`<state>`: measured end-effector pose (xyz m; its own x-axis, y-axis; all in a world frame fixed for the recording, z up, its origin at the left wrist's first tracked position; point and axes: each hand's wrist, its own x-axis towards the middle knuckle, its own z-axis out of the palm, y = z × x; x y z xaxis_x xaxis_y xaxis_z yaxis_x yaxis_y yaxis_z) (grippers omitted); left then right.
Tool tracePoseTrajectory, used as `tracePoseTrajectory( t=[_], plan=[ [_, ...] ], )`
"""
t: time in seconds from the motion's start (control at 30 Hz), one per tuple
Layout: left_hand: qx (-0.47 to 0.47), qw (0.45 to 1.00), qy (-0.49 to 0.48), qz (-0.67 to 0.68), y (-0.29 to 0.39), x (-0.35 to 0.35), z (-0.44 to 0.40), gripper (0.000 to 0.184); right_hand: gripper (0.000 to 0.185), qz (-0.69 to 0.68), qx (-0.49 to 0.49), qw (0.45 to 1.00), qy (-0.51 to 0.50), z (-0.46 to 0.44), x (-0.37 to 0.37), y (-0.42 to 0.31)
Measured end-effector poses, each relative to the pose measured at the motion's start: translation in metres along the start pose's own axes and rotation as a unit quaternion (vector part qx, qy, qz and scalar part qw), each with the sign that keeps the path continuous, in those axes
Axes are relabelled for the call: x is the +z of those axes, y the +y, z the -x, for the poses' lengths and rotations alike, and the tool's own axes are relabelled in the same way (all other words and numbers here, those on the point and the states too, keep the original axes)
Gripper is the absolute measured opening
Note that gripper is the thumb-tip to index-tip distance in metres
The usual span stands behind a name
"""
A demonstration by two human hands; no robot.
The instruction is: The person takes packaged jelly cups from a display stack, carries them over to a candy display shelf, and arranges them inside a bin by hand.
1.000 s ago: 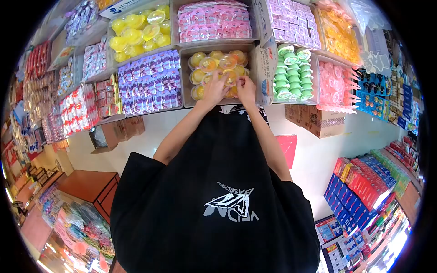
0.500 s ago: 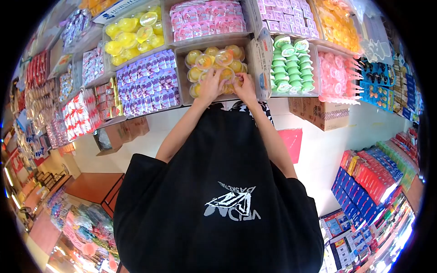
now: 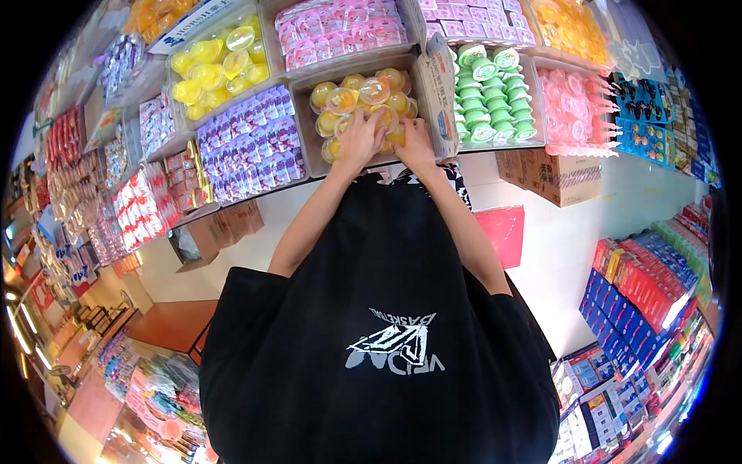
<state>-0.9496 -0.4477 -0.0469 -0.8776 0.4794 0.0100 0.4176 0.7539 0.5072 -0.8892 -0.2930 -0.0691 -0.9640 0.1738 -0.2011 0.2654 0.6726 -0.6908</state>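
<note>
A grey plastic bin [image 3: 302, 116] holds several round, clear-lidded yellow jelly cups [image 3: 341, 100]. Both of my hands reach into its near side. My left hand [image 3: 361, 141] has its fingers bent round a jelly cup [image 3: 387, 118] near the middle. Close by on the right, my right hand [image 3: 416, 145] has its fingers curled at another jelly cup [image 3: 397, 136], near the front wall. The fingertips of both hands are partly hidden among the cups.
Purple packets [image 3: 251, 147] fill the space to the left. A cardboard piece [image 3: 443, 97] stands along the bin's right side, beside green cups [image 3: 495, 104] and pink packs [image 3: 568, 108]. Cartons [image 3: 560, 176] sit under the display edge. Stacked boxes [image 3: 645, 290] are at lower right.
The view has shifted and tilted slightly. My right hand has turned a little and sits lower against the bin's front; my left hand stays on the cups near the middle.
</note>
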Motion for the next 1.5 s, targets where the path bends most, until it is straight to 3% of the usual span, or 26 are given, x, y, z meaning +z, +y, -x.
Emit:
tracePoseTrajectory(
  t=[0.47, 0.63, 0.87, 0.97, 1.07, 1.37, 1.5],
  plan=[
    [-0.025, 0.999, -0.014, 0.027, 0.002, -0.002, -0.001, 0.044, 0.070, 0.036, 0.027, 0.999, -0.012, 0.004, -0.007, -0.009],
    [-0.029, 0.985, 0.082, 0.151, -0.014, 0.005, 0.011, 0.042, 0.069, 0.030, 0.016, 0.999, 0.012, 0.009, -0.009, -0.010],
    [-0.081, 0.974, 0.080, 0.195, -0.019, -0.011, 0.040, 0.037, 0.063, -0.020, -0.092, 0.992, 0.089, 0.033, -0.024, -0.011],
    [-0.055, 0.981, 0.084, 0.166, -0.014, -0.015, 0.051, 0.033, 0.051, -0.026, -0.111, 0.988, 0.108, 0.060, -0.042, -0.015],
    [-0.045, 0.965, 0.060, 0.252, -0.003, -0.012, 0.064, 0.030, 0.032, -0.062, -0.088, 0.989, 0.102, 0.093, -0.056, -0.020],
    [0.138, 0.922, -0.118, 0.341, 0.054, -0.012, 0.073, 0.025, 0.029, -0.183, 0.028, 0.979, 0.084, 0.160, -0.077, -0.044],
    [0.203, 0.915, -0.155, 0.313, 0.085, -0.010, 0.071, 0.022, 0.034, -0.142, -0.024, 0.982, 0.120, 0.178, -0.092, -0.039]
  ],
)
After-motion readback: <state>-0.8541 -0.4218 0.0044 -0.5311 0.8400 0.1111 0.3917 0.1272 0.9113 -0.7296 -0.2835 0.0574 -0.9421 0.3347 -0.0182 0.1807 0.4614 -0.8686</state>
